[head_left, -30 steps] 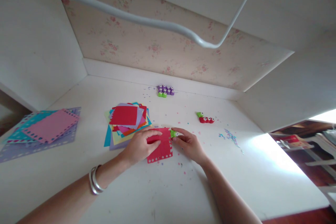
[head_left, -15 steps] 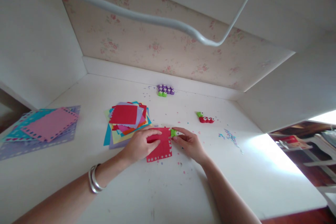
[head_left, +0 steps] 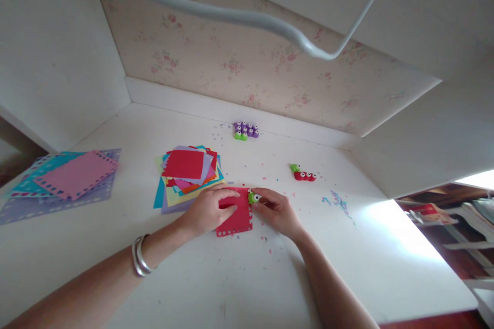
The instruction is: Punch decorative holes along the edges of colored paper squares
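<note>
- A red paper square (head_left: 236, 213) with a punched edge is laid flat on the white table (head_left: 239, 277), near the middle of it
- The left hand (head_left: 206, 211) is placed on the left part of the red paper square, palm down, and the paper is pressed to the table by its fingers; the fingers are held close together, not spread
- A small green punch (head_left: 253, 197) is set at the upper right corner of the red paper square, touching its edge
- The green punch is pinched by the fingertips of the right hand (head_left: 277, 212), which is seen just to the right of the red paper square; the rest of this hand rests on the table
- So the red paper square is found between the two hands, under the left one and beside the right one
- A pile of coloured papers (head_left: 188, 175) is seen just behind and to the left of the red paper square
- A second pile of punched sheets (head_left: 64, 180) is seen well to the left of the red paper square
- A group of purple punches (head_left: 245, 129) is placed far behind the red paper square, near the wall
- A row of red punches (head_left: 304, 175) is placed behind and to the right of it
</note>
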Available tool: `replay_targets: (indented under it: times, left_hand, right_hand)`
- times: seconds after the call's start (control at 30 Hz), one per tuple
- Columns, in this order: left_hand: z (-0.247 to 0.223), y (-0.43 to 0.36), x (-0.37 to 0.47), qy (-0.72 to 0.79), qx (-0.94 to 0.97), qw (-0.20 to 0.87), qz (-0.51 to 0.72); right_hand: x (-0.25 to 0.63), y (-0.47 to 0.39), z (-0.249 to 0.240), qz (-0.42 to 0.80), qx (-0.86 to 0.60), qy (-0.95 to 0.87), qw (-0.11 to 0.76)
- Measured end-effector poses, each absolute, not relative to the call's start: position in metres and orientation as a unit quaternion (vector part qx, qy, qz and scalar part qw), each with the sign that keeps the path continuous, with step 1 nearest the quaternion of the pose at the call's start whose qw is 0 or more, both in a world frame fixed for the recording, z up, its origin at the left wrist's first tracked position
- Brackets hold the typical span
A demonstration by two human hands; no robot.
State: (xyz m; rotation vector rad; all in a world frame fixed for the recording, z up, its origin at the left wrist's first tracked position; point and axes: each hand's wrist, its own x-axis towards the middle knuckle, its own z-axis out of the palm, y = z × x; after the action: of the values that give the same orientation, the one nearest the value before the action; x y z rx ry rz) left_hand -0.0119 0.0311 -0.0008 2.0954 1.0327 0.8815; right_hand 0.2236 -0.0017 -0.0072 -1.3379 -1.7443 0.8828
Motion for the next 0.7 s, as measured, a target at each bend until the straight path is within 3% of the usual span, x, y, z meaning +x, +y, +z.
replay_targets:
  times: [0.2, 0.47, 0.57, 0.7]
  left_hand:
    - [-0.007, 0.028, -0.007, 0.358, 0.840, 0.269, 0.308]
    - [0.009, 0.006, -0.010, 0.378, 0.883, 0.072, 0.270]
    - [0.008, 0.000, -0.011, 0.363, 0.898, 0.085, 0.234]
    - [0.000, -0.001, -0.012, 0.350, 0.905, 0.118, 0.211]
  right_hand:
    - [0.228, 0.005, 0.010, 0.346, -0.519, -0.715, 0.316]
    - [0.233, 0.028, 0.036, 0.414, -0.570, -0.681, 0.197]
    - [0.232, 0.036, 0.045, 0.409, -0.576, -0.697, 0.121]
    - [0.231, 0.042, 0.050, 0.398, -0.588, -0.698, 0.089]
